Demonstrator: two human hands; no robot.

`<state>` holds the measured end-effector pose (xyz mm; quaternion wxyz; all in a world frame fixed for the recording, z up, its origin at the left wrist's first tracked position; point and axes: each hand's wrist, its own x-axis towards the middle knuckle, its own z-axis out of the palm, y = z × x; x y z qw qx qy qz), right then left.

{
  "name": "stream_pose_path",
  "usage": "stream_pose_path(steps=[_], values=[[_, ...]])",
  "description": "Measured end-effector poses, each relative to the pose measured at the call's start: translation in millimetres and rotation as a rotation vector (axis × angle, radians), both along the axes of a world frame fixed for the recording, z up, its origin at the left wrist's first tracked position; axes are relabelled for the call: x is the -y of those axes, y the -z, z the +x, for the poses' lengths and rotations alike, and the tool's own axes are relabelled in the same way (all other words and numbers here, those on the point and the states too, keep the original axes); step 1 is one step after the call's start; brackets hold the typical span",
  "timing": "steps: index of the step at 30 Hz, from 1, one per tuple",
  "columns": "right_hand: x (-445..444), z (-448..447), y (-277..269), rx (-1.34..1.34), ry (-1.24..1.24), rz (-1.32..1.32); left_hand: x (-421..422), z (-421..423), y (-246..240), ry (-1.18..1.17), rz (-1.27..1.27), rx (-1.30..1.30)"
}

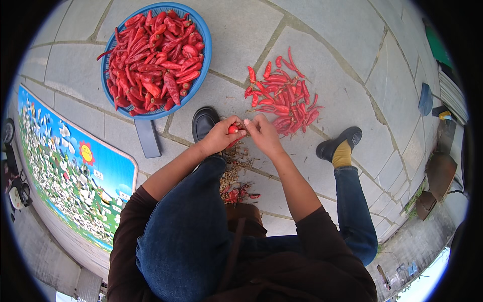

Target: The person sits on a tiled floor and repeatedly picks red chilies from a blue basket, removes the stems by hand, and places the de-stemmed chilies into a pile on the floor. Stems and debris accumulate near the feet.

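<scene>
Red chili peppers (233, 129) sit in my left hand (220, 133), whose fingers curl around them. My right hand (263, 134) meets it with thumb and fingertips close together at the pepper ends; whether a stem is pinched there is too small to tell. Beyond my right hand, a loose pile of red chilies (288, 100) lies on the paving. A blue plastic basket (208, 49) heaped with red chilies stands at the far left. Below my hands, dry stem scraps (236, 162) are strewn on the ground, with some dark shrivelled chilies (237, 193) nearer me.
A smartphone (148, 139) lies on the stone paving (332, 75) beside the basket. To the left, a colourful printed mat (113, 162) holds many pale slices. My black shoes (205, 122) stand either side of the scraps. A brown stool edge (245, 217) shows below.
</scene>
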<state>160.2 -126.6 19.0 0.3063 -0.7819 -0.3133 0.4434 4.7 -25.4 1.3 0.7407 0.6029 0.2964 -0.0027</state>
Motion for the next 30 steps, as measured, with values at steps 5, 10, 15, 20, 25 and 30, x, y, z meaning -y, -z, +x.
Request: stream_pose_path(steps=[5, 10, 15, 20, 25, 30], values=[[-7, 5, -3, -0.268, 0.115, -0.095, -3, 5, -5, -0.102, -0.047, 0.043], [-6, 2, -11, 0.102, -0.188, 0.171, -7, 5, -13, -0.019, -0.111, -0.074], [-6, -8, -15, 0.449, -0.386, 0.295, -3, 3, -11, -0.085, -0.379, -0.145], [-15, -27, -4, 0.003, 0.061, 0.156, 7, 5, -4, -0.235, -0.324, -0.048], [-15, -31, 10, -0.937, 0.747, 0.099, -12, 5, -22, -0.282, -0.174, 0.011], [7, -32, 14, -0.589, 0.215, -0.062, -89, 6, -68, -0.463, 0.76, -0.152]])
